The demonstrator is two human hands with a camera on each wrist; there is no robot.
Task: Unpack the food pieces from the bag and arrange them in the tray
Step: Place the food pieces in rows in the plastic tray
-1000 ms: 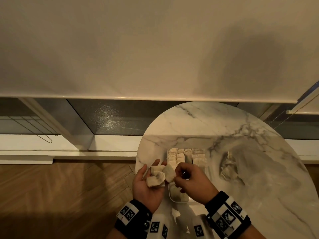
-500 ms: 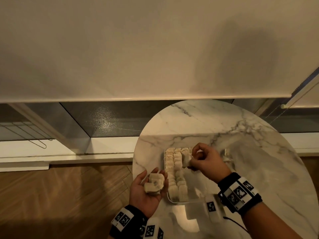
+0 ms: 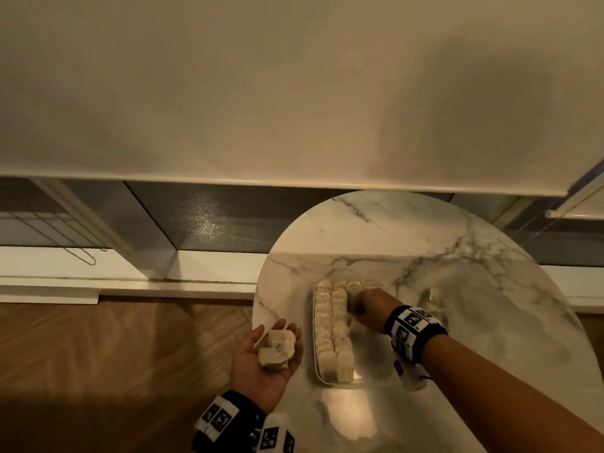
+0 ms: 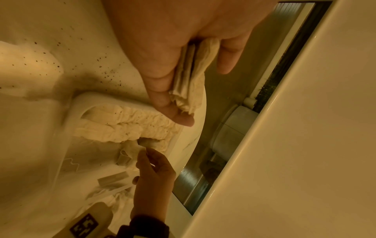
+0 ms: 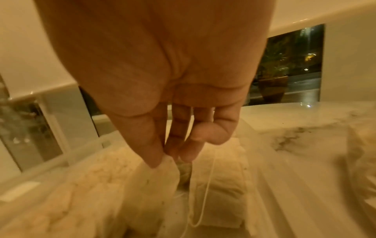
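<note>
The left hand (image 3: pixel 266 361), at the table (image 3: pixel 457 243) edge, lies palm up, fingers loose, pieces (image 3: pixel 277 349) resting unclamped; a tilt could spill them. Over the tray (image 3: pixel 318 379), the right hand (image 3: pixel 369 308) pinches a piece (image 5: pixel 160 177) beside packed rows (image 3: pixel 330 322); a hard push could topple them. The bag (image 3: pixel 436 299) lies rightmost. No writing is readable; the wristbands (image 3: pixel 413 325) show only coded squares.

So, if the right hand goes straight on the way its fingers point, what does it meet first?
Probably the tray, beside the filled rows; the right hand pinches a food piece above it. Depth unclear.
</note>
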